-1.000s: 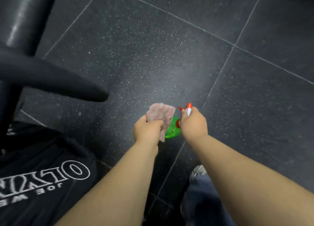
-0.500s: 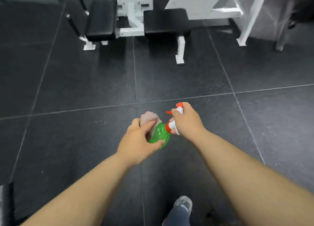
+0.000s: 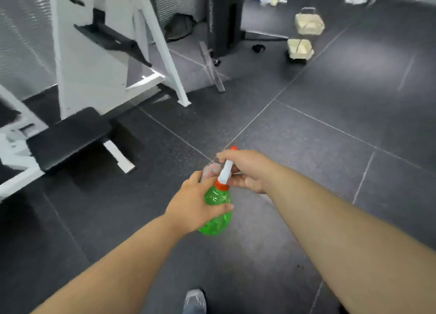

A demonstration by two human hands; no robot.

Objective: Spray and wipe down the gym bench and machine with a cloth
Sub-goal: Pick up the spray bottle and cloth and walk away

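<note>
Spray bottle (image 3: 215, 221) held in both hands, up over the tile floor (image 3: 330, 172).
Our left hand (image 3: 192, 207) wraps the green body, thumb curled across the front. Our right hand (image 3: 247, 169) has its fingers (image 3: 236, 184) curled round the white sprayer neck. Pink cloth (image 3: 212, 168) is bunched btwn the hands, behind the neck; we can't tell which hand pins it. Bench pad (image 3: 68, 136) & white machine frame (image 3: 94, 65) are well apart from us, upper left.
</note>
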